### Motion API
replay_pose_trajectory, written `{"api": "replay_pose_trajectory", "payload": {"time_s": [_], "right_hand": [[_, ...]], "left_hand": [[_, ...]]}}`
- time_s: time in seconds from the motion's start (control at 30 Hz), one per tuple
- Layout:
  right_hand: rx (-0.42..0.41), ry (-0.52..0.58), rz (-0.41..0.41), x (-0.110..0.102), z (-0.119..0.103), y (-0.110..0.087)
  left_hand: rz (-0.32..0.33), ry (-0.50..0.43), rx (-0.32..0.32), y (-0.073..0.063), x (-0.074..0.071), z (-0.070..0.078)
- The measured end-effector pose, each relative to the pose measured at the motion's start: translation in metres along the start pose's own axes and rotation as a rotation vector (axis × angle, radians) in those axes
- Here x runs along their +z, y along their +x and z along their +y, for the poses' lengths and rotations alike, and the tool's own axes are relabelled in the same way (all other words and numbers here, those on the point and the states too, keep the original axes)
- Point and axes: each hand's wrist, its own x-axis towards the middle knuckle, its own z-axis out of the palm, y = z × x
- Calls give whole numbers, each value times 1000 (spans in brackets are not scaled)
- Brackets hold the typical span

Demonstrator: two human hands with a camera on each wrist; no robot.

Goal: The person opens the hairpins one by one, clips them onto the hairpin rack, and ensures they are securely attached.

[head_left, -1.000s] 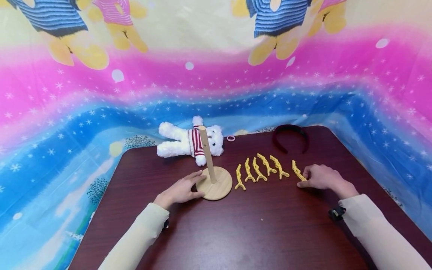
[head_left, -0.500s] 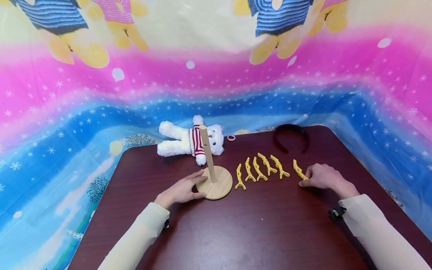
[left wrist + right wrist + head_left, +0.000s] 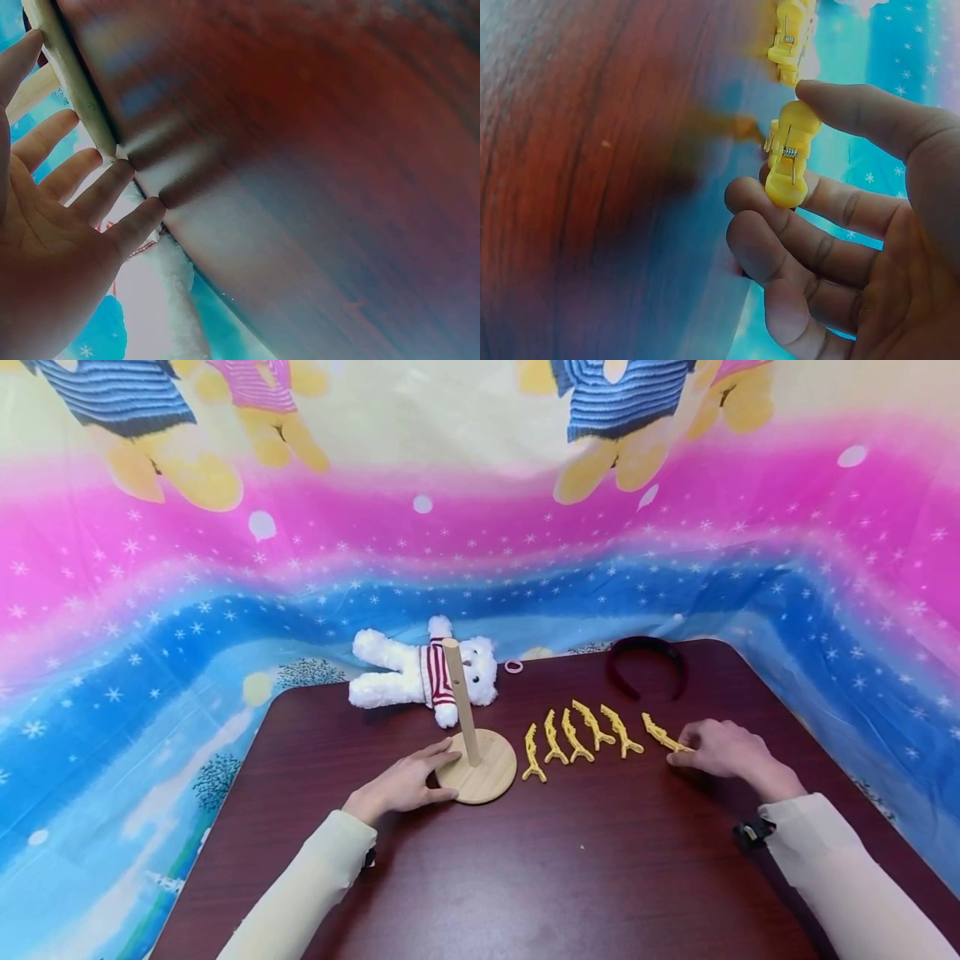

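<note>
My right hand (image 3: 723, 747) pinches the handle end of a yellow alligator hair clip (image 3: 660, 731), whose toothed tip points far left. In the right wrist view, thumb and fingers press the spring end of that clip (image 3: 789, 154). Several more yellow hair clips (image 3: 573, 742) lie in a row to its left. My left hand (image 3: 397, 785) rests at the left rim of a stand's round wooden base (image 3: 487, 785), thumb and fingers spread along it. From the base rises an upright wooden post (image 3: 462, 714). The left wrist view shows the left fingers (image 3: 97, 193) extended, their tips at the tabletop.
A white teddy bear (image 3: 382, 689) in a striped shirt lies behind the stand. Next to its head is a pale pink ring (image 3: 507, 667). A dark red headband (image 3: 648, 644) lies at the back right of the brown table (image 3: 525, 877). Printed cloth surrounds the table's back and sides.
The hair clip in my right hand has turned, its tip swinging to the left. That hand has shifted slightly right. My left hand and the stand have stayed almost still.
</note>
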Motion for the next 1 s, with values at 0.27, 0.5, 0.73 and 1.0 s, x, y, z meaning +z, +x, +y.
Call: {"api": "replay_pose_trajectory", "payload": {"time_s": [0.27,0.5,0.73,1.0], "right_hand": [[-29,-19,113,-3,2,-1],[-41,-3,170,-7,-4,-2],[-78,6,230,-13,-15,-4],[-106,19,255,-14,-30,-5]], "left_hand": [[3,9,0,1,1,-1],[3,8,5,1,1,0],[1,-3,-4,0,-1,1],[4,5,6,-1,1,1]]}}
